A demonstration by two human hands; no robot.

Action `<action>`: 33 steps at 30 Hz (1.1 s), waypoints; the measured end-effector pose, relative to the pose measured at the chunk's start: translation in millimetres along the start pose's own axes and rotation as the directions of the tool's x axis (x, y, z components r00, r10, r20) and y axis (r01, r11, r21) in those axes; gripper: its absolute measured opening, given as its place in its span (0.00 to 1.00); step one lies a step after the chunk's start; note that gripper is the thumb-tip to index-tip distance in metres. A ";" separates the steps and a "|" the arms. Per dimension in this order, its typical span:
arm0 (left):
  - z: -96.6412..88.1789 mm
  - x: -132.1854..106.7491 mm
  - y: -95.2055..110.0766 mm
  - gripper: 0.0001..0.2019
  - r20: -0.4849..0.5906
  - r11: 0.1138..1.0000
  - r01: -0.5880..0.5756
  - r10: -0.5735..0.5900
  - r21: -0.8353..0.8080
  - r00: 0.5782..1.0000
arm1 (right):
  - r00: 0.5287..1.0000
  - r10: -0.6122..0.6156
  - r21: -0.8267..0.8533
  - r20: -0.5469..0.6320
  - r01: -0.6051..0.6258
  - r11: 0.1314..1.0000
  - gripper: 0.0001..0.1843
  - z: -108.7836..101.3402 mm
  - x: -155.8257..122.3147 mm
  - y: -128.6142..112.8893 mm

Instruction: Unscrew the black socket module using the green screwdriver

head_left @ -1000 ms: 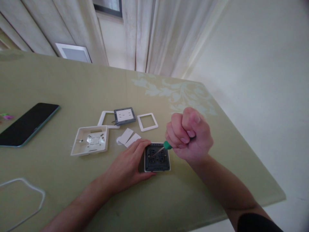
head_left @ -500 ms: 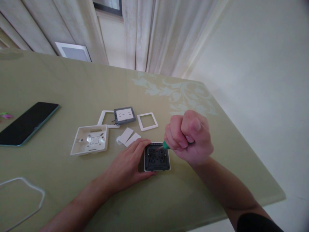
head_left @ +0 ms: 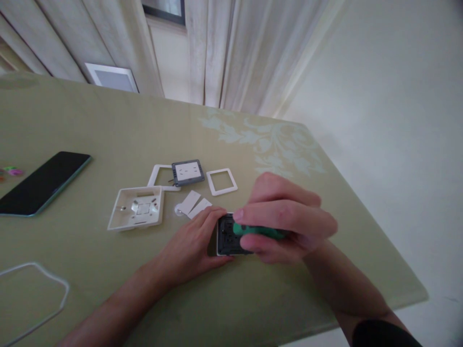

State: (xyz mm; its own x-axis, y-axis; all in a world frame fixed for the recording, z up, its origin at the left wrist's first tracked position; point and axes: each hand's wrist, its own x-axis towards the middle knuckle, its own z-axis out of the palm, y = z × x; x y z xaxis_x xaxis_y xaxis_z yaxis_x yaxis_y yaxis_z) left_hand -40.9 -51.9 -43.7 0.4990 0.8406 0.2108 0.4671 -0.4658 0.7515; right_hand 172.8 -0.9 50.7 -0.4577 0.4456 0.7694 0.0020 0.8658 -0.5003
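My left hand point(head_left: 193, 243) grips the left side of a black-backed wall switch point(head_left: 224, 243) with a white rim, thumb at its near edge and fingers at its far edge. Over the switch's right half, my right hand point(head_left: 285, 219) is closed round the green handle of a screwdriver point(head_left: 258, 230). The screwdriver's tip is hidden, so I cannot tell whether it touches the switch. Beyond my left fingers lie white switch rockers point(head_left: 195, 205). A white mounting box point(head_left: 137, 209) sits open side up to their left.
A socket module point(head_left: 188, 172) rests partly over one white frame point(head_left: 155, 176); another white frame point(head_left: 222, 181) lies to its right. At the left are a dark tablet point(head_left: 43, 183), small coloured pieces point(head_left: 13, 171) and a white cable point(head_left: 67, 289). The table's right edge borders a wall.
My right hand has turned from a fist to a grip with fingers pointing left, bringing the green handle into sight and covering the switch's right half. My left hand stays put.
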 end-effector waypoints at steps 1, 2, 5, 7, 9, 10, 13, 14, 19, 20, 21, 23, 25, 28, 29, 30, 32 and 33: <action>-0.1 -0.2 -0.2 0.31 0.029 1.000 -0.012 0.012 -0.005 0.999 | 1.000 -0.004 -0.064 -0.001 0.004 0.998 0.16 -3.7 0.7 -0.7; -0.3 -0.4 -0.4 0.32 0.053 1.000 -0.021 0.021 -0.007 0.998 | 1.000 0.003 -0.111 0.011 -0.002 0.994 0.18 -7.1 2.4 -3.5; -0.9 -0.5 0.0 0.30 0.084 1.000 0.002 -0.001 -0.011 0.996 | 0.988 0.104 -0.134 0.111 -0.089 0.987 0.21 -14.9 10.0 -17.0; -1.2 -0.2 0.6 0.29 0.090 1.000 0.004 -0.003 -0.012 0.996 | 0.975 0.143 -0.134 0.169 -0.121 0.984 0.24 -17.8 12.9 -22.4; -1.4 0.1 1.4 0.32 0.089 1.000 0.003 -0.002 -0.008 0.996 | 0.980 0.086 -0.210 0.178 -0.047 0.977 0.23 -19.7 12.6 -22.1; -1.6 0.2 1.7 0.33 0.089 1.000 0.004 -0.003 -0.008 0.996 | 0.984 0.041 -0.265 0.175 0.007 0.964 0.24 -20.5 11.9 -20.9; -1.7 0.3 1.7 0.33 0.102 1.000 0.019 -0.018 -0.013 0.995 | 0.981 0.019 -0.343 0.195 0.050 0.938 0.27 -22.3 12.0 -20.3; -1.4 0.2 1.2 0.32 0.106 1.000 0.020 -0.019 -0.010 0.994 | 0.975 0.055 -0.310 0.216 0.015 0.951 0.26 -22.8 13.2 -21.9; 1.4 -0.5 -3.6 0.33 0.108 1.000 -0.018 0.016 0.017 0.994 | 0.949 0.073 -0.171 0.306 -0.021 0.985 0.22 -25.0 19.1 -30.8; 1.7 -0.6 -4.0 0.33 0.109 1.000 -0.022 0.020 0.018 0.994 | 0.950 0.051 -0.213 0.307 0.016 0.977 0.20 -25.1 19.0 -30.6; 1.8 -0.7 -4.0 0.33 0.109 1.000 -0.023 0.021 0.017 0.994 | 0.955 0.035 -0.258 0.295 0.045 0.965 0.18 -25.1 18.5 -29.6; 1.4 -0.8 -3.3 0.32 0.105 1.000 -0.012 0.010 0.013 0.994 | 0.965 0.032 -0.310 0.261 0.052 0.949 0.18 -25.0 17.4 -26.1; 0.5 -0.6 -2.3 0.32 0.087 1.000 -0.014 0.013 0.011 0.996 | 0.967 0.079 -0.318 0.241 0.002 0.948 0.20 -25.2 17.0 -22.2; -0.3 -0.5 -2.1 0.33 0.081 1.000 -0.026 0.025 0.009 0.996 | 0.959 0.173 -0.305 0.224 -0.100 0.947 0.24 -26.3 17.4 -18.3; -0.2 -0.6 -2.5 0.33 0.082 1.000 -0.028 0.028 0.006 0.996 | 0.959 0.181 -0.278 0.218 -0.117 0.953 0.25 -26.5 17.4 -17.8; 0.1 -0.8 -3.0 0.33 0.083 1.000 -0.029 0.028 0.001 0.996 | 0.961 0.172 -0.240 0.216 -0.118 0.964 0.25 -26.3 17.4 -17.7; 1.1 -1.1 -4.0 0.33 0.083 1.000 -0.024 0.025 -0.009 0.996 | 0.964 0.143 -0.176 0.225 -0.104 0.979 0.23 -25.0 17.0 -18.4; 1.7 -1.2 -4.2 0.33 0.084 1.000 -0.022 0.023 -0.013 0.996 | 0.968 0.115 -0.164 0.224 -0.079 0.983 0.21 -23.9 16.8 -19.2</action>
State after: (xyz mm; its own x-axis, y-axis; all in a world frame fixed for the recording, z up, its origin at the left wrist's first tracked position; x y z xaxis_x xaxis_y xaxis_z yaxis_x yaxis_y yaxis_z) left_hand -42.2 -51.4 -48.2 0.5693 0.8033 0.1753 0.4463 -0.4809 0.7547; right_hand 186.3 -4.5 82.8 -0.6422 0.4796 0.5979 0.1839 0.8537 -0.4873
